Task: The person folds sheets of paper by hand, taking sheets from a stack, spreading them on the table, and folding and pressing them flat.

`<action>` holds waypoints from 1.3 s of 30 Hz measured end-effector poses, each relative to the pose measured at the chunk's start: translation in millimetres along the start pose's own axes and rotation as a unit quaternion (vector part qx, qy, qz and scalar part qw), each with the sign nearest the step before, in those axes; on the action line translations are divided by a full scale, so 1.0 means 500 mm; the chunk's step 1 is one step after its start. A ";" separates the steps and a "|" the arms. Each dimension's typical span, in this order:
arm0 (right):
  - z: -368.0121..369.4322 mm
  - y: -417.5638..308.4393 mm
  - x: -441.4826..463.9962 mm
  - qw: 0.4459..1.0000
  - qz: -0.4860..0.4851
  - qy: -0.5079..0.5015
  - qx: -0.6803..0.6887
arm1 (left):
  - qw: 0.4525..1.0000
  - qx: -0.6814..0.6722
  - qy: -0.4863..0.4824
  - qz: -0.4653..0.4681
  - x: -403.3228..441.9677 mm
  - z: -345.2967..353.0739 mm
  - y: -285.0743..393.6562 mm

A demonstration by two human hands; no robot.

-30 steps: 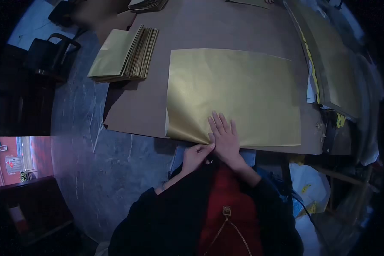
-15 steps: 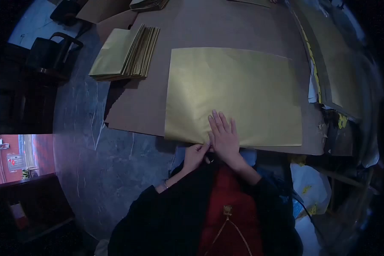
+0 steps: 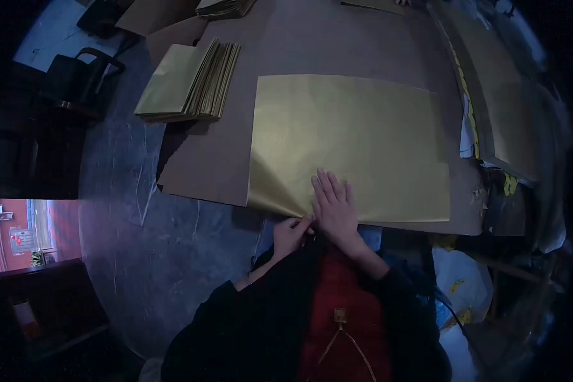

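A large gold sheet lies on the brown board that covers the table. My left hand pinches the sheet's near edge, left of its middle, and a crease runs from there toward the lower left corner, which is bent up a little. Close beside it, my right hand rests flat on the sheet with its fingers stretched out and pointing away from me. The two hands almost touch at the near edge.
A stack of folded gold sheets stands at the board's left edge. Another stack is at the far left. Along the right lies a long pile of gold sheets. Part of a person's hand shows at the far edge.
The sheet's lower left part flattened, then bent up again at the crease by my left hand. My right hand has stayed flat in nearly the same place.
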State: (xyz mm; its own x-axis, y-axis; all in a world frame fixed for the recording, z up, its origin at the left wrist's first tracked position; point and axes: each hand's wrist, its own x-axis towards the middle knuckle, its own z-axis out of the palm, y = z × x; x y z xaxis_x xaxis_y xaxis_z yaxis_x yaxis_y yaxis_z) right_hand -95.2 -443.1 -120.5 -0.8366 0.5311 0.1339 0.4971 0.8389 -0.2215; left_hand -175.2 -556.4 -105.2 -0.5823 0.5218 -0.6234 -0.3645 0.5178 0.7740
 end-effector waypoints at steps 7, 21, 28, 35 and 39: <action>-0.003 -0.001 -0.002 1.000 -0.001 -0.003 0.006 | 0.998 -0.041 0.039 -0.041 -0.015 -0.044 0.022; 0.004 0.003 -0.002 1.000 -0.013 -0.016 -0.010 | 0.968 -0.166 0.184 0.036 0.001 -0.144 -0.005; 0.009 0.006 -0.001 1.000 -0.012 0.008 -0.016 | 0.978 -0.134 0.151 0.044 -0.008 -0.157 0.006; 0.000 0.000 -0.001 1.000 -0.010 0.006 -0.018 | 0.963 -0.217 0.136 0.084 0.012 -0.156 -0.023; 0.003 -0.002 -0.002 1.000 -0.006 0.012 -0.025 | 0.973 -0.194 0.116 0.048 -0.010 -0.131 0.022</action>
State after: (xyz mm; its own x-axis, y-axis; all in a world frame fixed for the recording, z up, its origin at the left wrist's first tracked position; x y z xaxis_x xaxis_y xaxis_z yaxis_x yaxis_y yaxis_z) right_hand -95.3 -444.5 -121.8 -0.8371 0.5232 0.1599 0.4986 0.8499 -0.1707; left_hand -223.9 -598.1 -86.3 -0.7587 0.3649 -0.5396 -0.5212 0.1568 0.8389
